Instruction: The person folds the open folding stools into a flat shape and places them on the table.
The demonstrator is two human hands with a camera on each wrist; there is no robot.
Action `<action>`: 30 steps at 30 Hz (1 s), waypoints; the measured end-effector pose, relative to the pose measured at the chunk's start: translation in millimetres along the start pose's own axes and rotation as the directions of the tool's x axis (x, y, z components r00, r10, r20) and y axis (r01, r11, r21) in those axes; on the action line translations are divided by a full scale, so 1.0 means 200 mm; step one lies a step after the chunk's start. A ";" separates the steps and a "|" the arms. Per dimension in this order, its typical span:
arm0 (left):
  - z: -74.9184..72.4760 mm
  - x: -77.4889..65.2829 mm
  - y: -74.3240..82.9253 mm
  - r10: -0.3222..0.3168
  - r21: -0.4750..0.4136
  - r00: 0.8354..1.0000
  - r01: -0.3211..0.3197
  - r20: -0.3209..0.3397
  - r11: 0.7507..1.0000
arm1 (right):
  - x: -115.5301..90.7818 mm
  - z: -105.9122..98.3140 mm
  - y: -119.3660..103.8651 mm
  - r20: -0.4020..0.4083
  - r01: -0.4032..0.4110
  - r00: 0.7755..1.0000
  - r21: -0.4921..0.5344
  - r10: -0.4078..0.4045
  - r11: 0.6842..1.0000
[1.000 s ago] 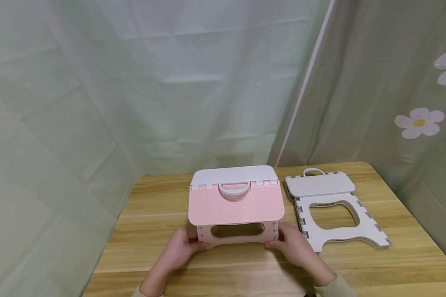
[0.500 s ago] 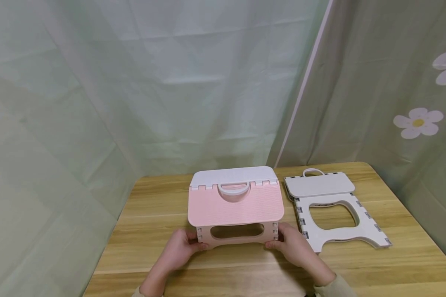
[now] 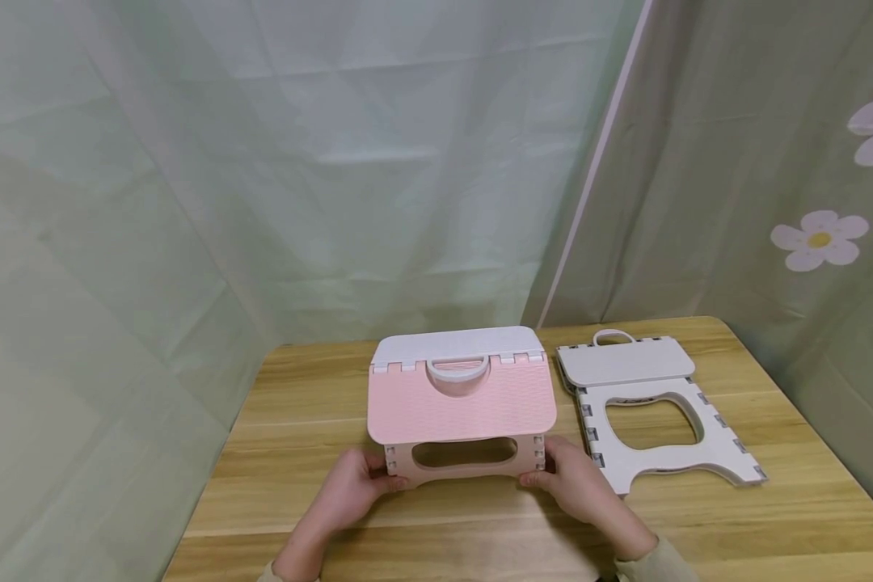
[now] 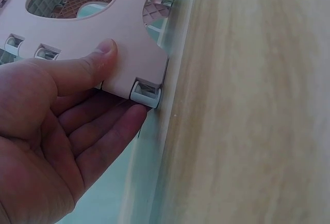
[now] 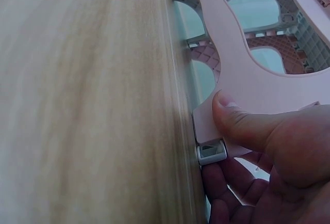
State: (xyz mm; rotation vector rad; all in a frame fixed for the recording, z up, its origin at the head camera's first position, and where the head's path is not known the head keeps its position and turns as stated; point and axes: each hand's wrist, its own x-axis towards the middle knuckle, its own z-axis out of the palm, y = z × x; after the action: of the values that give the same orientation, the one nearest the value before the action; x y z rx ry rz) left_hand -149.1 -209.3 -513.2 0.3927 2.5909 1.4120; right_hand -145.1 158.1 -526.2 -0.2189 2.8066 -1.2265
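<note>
A pink and white folding stool stands unfolded on the wooden table, its white handle lying over the pink half of the seat. My left hand holds the lower left corner of its near leg panel, thumb on the front face and fingers behind the side edge. On the opposite corner my right hand grips in the same way. Both wrist views show the thumbs pressed on the pink panel, close to the white hinge at the foot. The fingertips behind the stool are partly hidden.
A second folding stool, white and grey, lies folded flat on the table to the right, near my right hand. The wooden table ends at a back edge before a pale green curtain. White flowers decorate the right curtain.
</note>
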 end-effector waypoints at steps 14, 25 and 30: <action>0.00 0.00 -0.01 0.007 0.001 1.000 -0.007 0.011 1.000 | 0.00 0.00 0.00 0.013 0.016 1.000 -0.001 -0.016 1.000; 0.00 0.00 -0.01 0.004 -0.013 1.000 -0.004 0.010 1.000 | 0.01 -0.01 0.01 0.015 0.023 1.000 -0.003 -0.023 1.000; 0.00 0.00 -0.01 0.002 -0.002 1.000 -0.002 0.010 1.000 | 0.01 -0.01 0.00 0.017 0.019 1.000 -0.003 -0.019 1.000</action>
State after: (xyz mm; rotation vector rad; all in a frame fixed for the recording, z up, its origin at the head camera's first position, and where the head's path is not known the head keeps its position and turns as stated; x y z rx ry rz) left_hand -148.5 -210.4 -515.3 0.4017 2.5823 1.4092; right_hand -146.5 159.8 -525.6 -0.2556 2.7990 -1.2185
